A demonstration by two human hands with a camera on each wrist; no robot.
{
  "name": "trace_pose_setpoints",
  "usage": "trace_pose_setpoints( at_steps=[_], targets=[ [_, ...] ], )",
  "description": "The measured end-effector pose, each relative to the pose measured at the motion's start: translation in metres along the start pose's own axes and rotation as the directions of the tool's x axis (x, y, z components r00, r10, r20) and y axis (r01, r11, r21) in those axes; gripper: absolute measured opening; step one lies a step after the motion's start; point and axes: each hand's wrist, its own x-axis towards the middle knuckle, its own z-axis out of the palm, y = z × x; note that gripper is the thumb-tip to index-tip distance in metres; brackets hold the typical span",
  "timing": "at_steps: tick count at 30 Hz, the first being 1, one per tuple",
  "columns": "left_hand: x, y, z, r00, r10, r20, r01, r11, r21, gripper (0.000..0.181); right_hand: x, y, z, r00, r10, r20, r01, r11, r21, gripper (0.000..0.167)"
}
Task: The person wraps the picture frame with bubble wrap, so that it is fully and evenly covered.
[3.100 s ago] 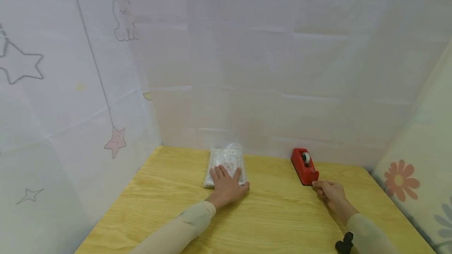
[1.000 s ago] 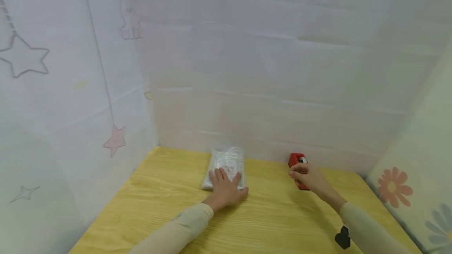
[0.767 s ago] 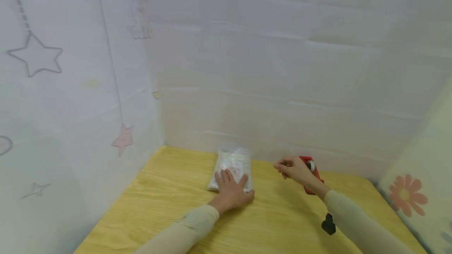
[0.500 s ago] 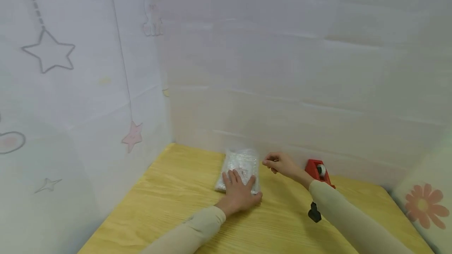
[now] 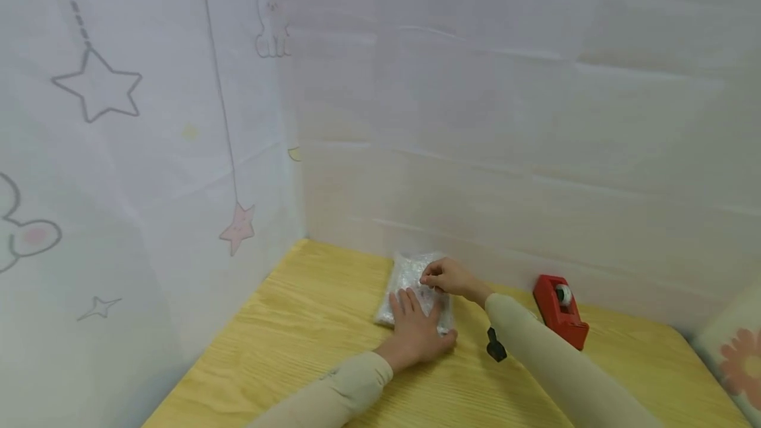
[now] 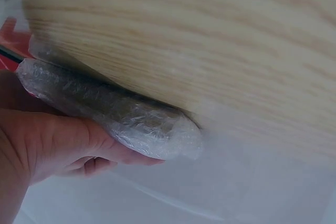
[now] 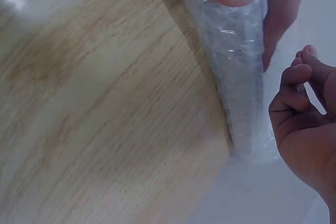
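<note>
A flat package in clear bubble wrap lies near the back of the wooden table. My left hand rests on its front part with fingers spread. In the left wrist view, that hand lies along the puffy wrapped package. Over the package's right side is my right hand, thumb and fingertips pinched together. It seems to pinch a strip of clear tape, hardly visible. In the right wrist view, the right hand has its fingers curled towards the thumb, beside the wrapped edge.
A red tape dispenser with a white roll stands to the right, behind the right forearm. A black object is by the right sleeve. Pale patterned sheets hang behind and beside the table.
My right hand has moved left from the front of the tape dispenser to over the package, fingertips still pinched. The left hand stays on the package. The head view has turned right-to-left.
</note>
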Motion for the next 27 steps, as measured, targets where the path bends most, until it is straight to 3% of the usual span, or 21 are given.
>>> trace_pose_setpoints(
  at_steps=[8,19,25,27],
  targets=[
    [0.002,0.004,-0.002,0.999,0.001,-0.032,-0.002,1.0,-0.031,0.081,0.004,0.01,0.001,0.999,0.026,-0.039,-0.027,0.999,-0.021,0.015],
    [-0.003,0.002,-0.002,1.0,-0.01,-0.002,0.01,1.0,-0.02,0.081,0.018,0.014,0.01,0.994,0.097,-0.046,-0.102,0.985,-0.136,0.01],
    [-0.001,0.0,0.001,1.0,-0.008,-0.008,0.007,1.0,-0.013,0.081,0.022,0.012,0.014,0.989,0.134,-0.058,-0.141,0.982,-0.129,0.012],
    [0.0,-0.001,0.002,1.0,-0.004,-0.003,0.004,1.0,-0.007,0.082,0.022,0.011,0.015,0.987,0.143,-0.067,-0.151,0.979,-0.134,0.02]
  ],
)
